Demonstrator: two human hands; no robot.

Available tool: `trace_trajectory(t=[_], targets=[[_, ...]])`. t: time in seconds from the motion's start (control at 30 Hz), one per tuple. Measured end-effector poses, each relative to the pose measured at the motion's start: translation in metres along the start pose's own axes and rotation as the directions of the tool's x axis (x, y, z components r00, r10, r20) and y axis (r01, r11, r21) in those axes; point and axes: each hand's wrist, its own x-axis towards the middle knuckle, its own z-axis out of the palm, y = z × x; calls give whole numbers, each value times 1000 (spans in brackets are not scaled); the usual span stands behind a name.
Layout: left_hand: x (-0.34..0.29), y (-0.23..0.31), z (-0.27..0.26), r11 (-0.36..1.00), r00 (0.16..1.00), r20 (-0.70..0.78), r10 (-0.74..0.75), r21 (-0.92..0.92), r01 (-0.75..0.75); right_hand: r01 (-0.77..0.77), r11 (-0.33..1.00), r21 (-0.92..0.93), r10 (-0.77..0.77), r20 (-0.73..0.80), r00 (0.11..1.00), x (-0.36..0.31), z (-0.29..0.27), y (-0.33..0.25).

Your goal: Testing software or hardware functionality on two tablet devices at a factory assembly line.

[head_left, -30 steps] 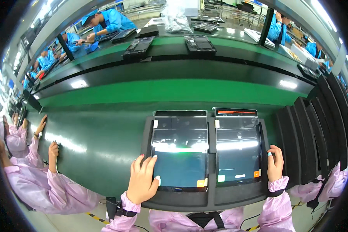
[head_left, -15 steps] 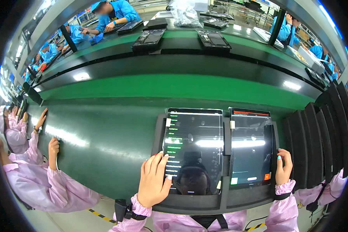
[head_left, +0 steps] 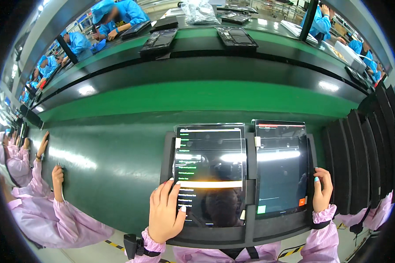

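Observation:
Two tablets lie side by side in a black foam tray (head_left: 250, 236) on the table. The left tablet (head_left: 215, 162) shows a dark list of small text lines with one bright bar lit across it. A mostly dark screen with a red strip on top and green and orange squares below shows on the right tablet (head_left: 281, 179). My left hand (head_left: 164, 212) is open, palm down, its fingertips over the left tablet's left edge. Beside the tray's right edge, my right hand (head_left: 322, 190) rests with loosely bent fingers and thumb apart, holding nothing.
Black foam trays (head_left: 357, 162) stand on edge in a row at the right. A raised shelf beyond carries opened devices (head_left: 236, 38) and a clear plastic bag (head_left: 199, 11). People in pink sleeves (head_left: 52, 215) sit at the left; others in blue work farther back.
A bright bar has appeared across the left tablet's list. The tablets and my left hand sit a little farther left in view; the background has shifted left too. My right hand stays by the tray edge.

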Motion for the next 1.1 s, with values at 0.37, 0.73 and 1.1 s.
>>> trace_trajectory(t=[0.37, 0.73, 1.1], targets=[[0, 0, 1, 1000, 1000, -1, 10, -17, -10, -39, 998, 50, 37, 24, 999, 1, -1, 0], [4, 9, 1, 996, 998, 65, -20, 83, 15, -58, 998, 36, 58, 8, 998, 4, -3, 0], [3, 16, -6, 990, 996, 86, -20, 139, 8, 122, 992, -35, -120, 49, 992, 1, -9, -21]])
